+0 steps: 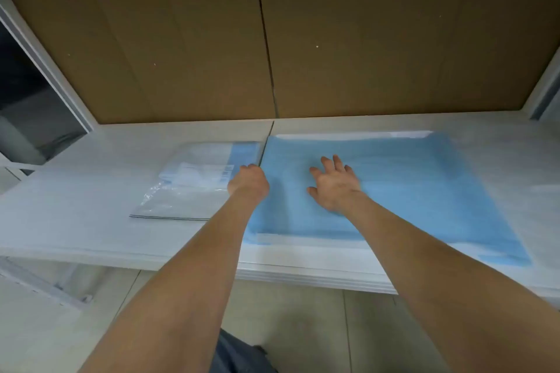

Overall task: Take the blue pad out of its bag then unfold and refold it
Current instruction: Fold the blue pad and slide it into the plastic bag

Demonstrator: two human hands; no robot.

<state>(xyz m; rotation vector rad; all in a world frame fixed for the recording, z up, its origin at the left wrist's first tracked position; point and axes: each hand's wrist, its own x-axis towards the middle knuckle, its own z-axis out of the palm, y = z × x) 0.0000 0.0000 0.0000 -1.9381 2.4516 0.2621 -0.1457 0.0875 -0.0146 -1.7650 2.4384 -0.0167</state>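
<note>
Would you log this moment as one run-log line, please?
blue pad: spread on table | right hand: flat on pad | left hand: grips pad's left edge | bag: left of pad

Head view. I see the blue pad spread flat on the white table, its near edge close to the table's front edge. My right hand lies palm-down on the pad, fingers straight and spread. My left hand sits at the pad's left edge, fingers curled round that edge. The clear bag, with a blue strip and a printed label, lies flat just beside the pad on the left. A brown board stands behind the table.
</note>
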